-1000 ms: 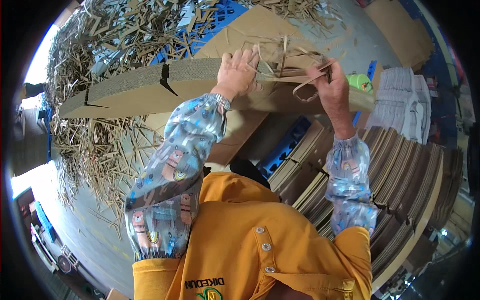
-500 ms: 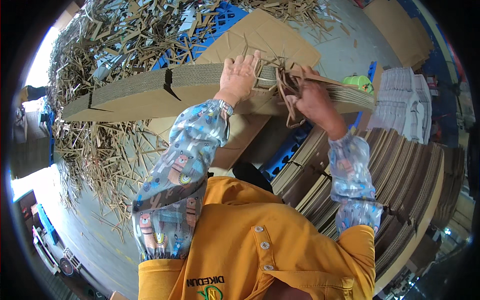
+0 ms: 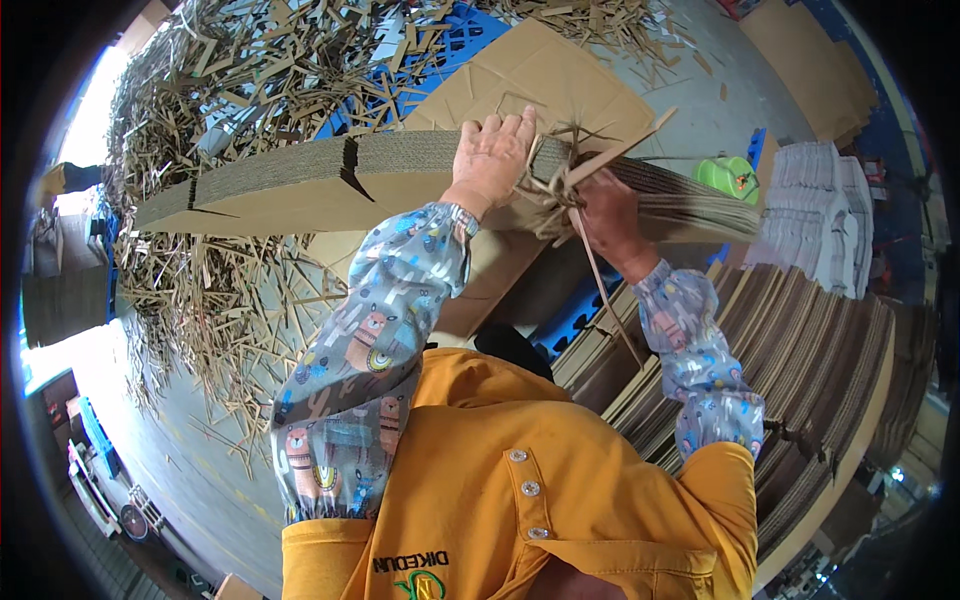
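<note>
A long bundle of corrugated cardboard sheets [image 3: 410, 155] stands on edge across the space before me, with slots cut into its upper edge. My left hand [image 3: 490, 160] is closed over its top edge near the middle, thumb side toward the right. Just right of it, my right hand [image 3: 612, 215] is closed on a tangle of thin cardboard strips [image 3: 558, 185] at a gap in the bundle. Some strips stick up past the hand, and one long strip dangles below it. The right fingertips are partly hidden by the strips.
Cut cardboard scraps [image 3: 230, 300] lie heaped at the left and far side. A flat cardboard sheet [image 3: 540, 75] rests on a blue plastic pallet [image 3: 470, 35]. Stacked brown cardboard [image 3: 800, 370] stands at my right, near white sheets [image 3: 815, 210] and a green object [image 3: 728, 178].
My right hand has turned and shifted slightly down and left. The strips at the gap have bunched together, with one now hanging long below and another pointing up to the right. My left hand stays on the bundle.
</note>
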A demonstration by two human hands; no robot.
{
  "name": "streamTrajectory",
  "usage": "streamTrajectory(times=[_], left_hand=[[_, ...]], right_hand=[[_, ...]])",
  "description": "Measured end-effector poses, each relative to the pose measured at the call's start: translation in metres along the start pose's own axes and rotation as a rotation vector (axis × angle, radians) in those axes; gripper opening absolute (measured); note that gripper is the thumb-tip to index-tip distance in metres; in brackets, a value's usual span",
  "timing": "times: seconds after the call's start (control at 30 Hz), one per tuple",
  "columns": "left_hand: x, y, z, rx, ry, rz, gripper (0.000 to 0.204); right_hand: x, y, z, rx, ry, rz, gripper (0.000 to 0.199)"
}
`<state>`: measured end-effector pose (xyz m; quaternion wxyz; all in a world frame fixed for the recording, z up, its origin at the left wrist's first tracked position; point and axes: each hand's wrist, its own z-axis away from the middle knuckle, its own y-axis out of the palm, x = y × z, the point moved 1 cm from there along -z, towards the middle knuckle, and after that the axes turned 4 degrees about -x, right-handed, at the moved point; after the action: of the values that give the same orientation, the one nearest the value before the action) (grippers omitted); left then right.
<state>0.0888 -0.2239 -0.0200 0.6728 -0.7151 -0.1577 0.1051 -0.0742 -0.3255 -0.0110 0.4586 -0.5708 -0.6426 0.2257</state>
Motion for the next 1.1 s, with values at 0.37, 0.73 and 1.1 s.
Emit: streamTrajectory(times=[0.37,0.73,1.1], left_hand=[[-0.003,-0.015,0.002,-0.012,-0.018,0.261,0.062],[-0.005,-0.019,0.007,-0.006,-0.026,0.180,0.062],[-0.006,-0.023,0.007,-0.037,-0.022,0.150,0.069]], right_hand=[[-0.196,-0.250,-0.013,-0.890,0.702,-0.862,0.031],[-0.199,-0.170,0.086,0.458,0.446,0.423,0.090],[-0.170,-0.127,0.164,-0.124,0.650,0.410,0.043]])
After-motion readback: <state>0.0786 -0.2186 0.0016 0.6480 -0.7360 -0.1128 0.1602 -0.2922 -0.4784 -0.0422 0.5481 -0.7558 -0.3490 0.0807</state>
